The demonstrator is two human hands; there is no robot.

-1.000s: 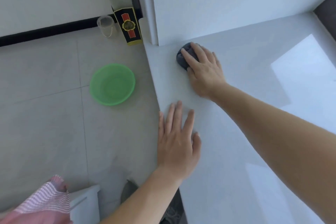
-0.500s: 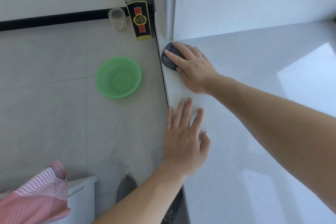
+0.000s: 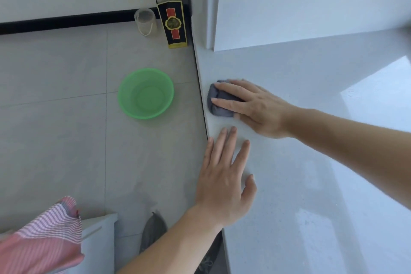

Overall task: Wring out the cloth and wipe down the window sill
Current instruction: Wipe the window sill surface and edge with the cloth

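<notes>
A bunched dark grey cloth (image 3: pixel 215 104) lies on the pale window sill (image 3: pixel 300 162), close to its left edge. My right hand (image 3: pixel 253 107) presses down on the cloth with straight fingers, covering its right part. My left hand (image 3: pixel 224 176) lies flat on the sill a little nearer to me, fingers spread, its outer side at the sill's edge, holding nothing.
On the tiled floor to the left sit a green plastic basin (image 3: pixel 145 93), a small clear bucket (image 3: pixel 145 21) and a black and yellow box (image 3: pixel 173 26) by the wall. A white bin with a pink striped cloth (image 3: pixel 42 238) stands at the lower left. A white wall corner (image 3: pixel 211 29) meets the sill.
My right hand has slid the cloth along the sill's left edge toward me, away from the wall corner. My left hand has stayed flat on the sill.
</notes>
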